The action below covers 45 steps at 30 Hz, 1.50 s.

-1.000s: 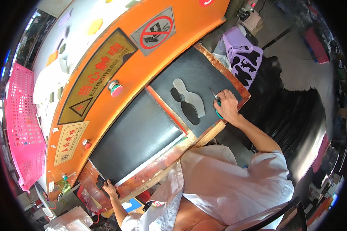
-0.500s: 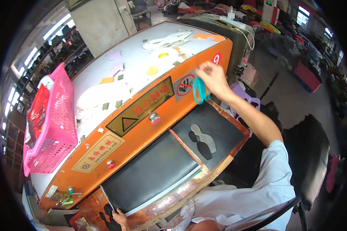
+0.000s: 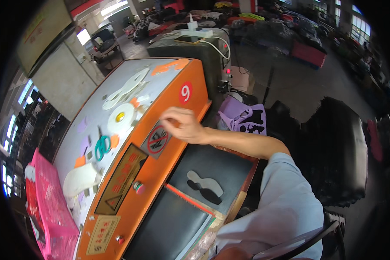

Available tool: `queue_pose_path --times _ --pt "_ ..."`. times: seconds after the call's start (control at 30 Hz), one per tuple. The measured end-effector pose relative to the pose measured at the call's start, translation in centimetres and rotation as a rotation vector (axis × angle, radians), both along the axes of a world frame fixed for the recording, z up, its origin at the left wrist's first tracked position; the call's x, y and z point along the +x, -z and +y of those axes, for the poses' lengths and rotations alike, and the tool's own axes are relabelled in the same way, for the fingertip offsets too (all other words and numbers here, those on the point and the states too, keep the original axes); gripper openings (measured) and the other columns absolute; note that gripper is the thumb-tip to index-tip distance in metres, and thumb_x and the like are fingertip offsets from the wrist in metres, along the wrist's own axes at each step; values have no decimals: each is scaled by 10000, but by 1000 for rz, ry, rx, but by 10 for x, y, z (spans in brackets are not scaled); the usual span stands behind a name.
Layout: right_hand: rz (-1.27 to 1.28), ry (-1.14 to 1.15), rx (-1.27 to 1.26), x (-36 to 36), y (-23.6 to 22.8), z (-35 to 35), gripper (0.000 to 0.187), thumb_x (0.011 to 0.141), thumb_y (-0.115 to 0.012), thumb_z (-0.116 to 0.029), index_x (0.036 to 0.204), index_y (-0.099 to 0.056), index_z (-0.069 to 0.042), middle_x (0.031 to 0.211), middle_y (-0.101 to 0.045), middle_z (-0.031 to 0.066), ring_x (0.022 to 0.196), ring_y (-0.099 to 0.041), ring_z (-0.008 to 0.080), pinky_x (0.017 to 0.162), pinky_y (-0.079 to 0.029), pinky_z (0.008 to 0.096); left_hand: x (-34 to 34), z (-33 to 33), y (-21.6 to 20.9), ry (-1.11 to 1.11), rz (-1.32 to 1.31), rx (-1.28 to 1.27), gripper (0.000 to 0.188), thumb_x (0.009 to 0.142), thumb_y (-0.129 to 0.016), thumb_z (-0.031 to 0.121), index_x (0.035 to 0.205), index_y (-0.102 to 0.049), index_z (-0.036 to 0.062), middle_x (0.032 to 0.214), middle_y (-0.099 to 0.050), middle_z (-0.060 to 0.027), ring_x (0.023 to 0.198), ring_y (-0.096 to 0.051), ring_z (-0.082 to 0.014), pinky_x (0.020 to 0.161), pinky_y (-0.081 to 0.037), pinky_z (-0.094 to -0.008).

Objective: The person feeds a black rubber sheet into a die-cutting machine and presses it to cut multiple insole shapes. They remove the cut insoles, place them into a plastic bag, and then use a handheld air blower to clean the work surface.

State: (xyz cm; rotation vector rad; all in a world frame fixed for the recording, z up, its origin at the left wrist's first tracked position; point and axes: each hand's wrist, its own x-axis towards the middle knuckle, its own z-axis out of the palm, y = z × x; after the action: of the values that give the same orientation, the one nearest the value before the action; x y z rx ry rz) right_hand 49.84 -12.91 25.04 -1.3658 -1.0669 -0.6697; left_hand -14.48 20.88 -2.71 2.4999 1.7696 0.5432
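1. Dim workshop all around, with piles of stuff toward the back and an orange machine (image 3: pixel 198 84) whose pale top (image 3: pixel 117 81) is covered in scraps.
2. Right arm (image 3: pixel 247 144) comes in from the lower right out of a light blue sleeve (image 3: pixel 286 186), elbow bent, forearm running nearly level toward the left.
3. Right hand (image 3: pixel 184 125) hangs by the machine's orange front, overlapping a corner of the grey sign (image 3: pixel 157 141), back of the hand mostly up. Fingers are bent and bunched together; it's blurry, so can't tell if the thumb meets them.
4. Teal-handled scissors (image 3: pixel 102 146) lie on that pale top, left of the hand and apart from it, right beside an orange scrap (image 3: pixel 114 141).
5. Below the forearm, a grey cutout (image 3: pixel 206 180) and black cutouts (image 3: pixel 210 196) sit together on a black pad (image 3: pixel 232 167).
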Motion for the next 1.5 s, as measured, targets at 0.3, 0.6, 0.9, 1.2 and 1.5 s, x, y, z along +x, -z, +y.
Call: queue_pose_path --times 0.3,0.6,0.9,1.2,1.5 --pt "910 717 151 287 145 -181 191 909 -739 -165 983 -787 5 845 -777 138 753 -731 179 720 -563 348 63 13 6 -47 64 -98 487 1027 -589 289 1303 -588 -112 1116 -706 -332 1037 -683 -491 901 -531 -516" --pt "862 917 37 417 135 -207 473 988 -633 -452 1094 -758 -9 1000 -763 228 973 -735 410 835 -550 497 56 18 17 -149 92 -162 495 1030 -584 294 1316 -577 -109 1125 -703 -331 1044 -680 -493 907 -530 -517" --pt "633 965 -24 413 137 -202 522 1012 -578 -506 1072 -745 -15 1036 -739 227 1013 -698 438 880 -534 518 50 20 21 -201 105 -192 503 1032 -578 299 1330 -567 -107 1135 -701 -331 1050 -677 -494 913 -530 -517" --pt "641 936 -56 420 142 -204 527 1041 -530 -502 1077 -723 -13 1128 -700 233 1083 -662 435 930 -513 518 49 21 22 -222 107 -193 512 1035 -573 303 1343 -557 -105 1145 -698 -331 1057 -674 -495 918 -530 -518" --pt "672 968 -64 415 137 -201 514 1044 -524 -493 1076 -715 -17 1148 -691 226 1105 -652 439 941 -507 529 41 25 23 -242 108 -186 520 1037 -567 308 1357 -547 -102 1155 -695 -331 1063 -671 -497 924 -529 -519"
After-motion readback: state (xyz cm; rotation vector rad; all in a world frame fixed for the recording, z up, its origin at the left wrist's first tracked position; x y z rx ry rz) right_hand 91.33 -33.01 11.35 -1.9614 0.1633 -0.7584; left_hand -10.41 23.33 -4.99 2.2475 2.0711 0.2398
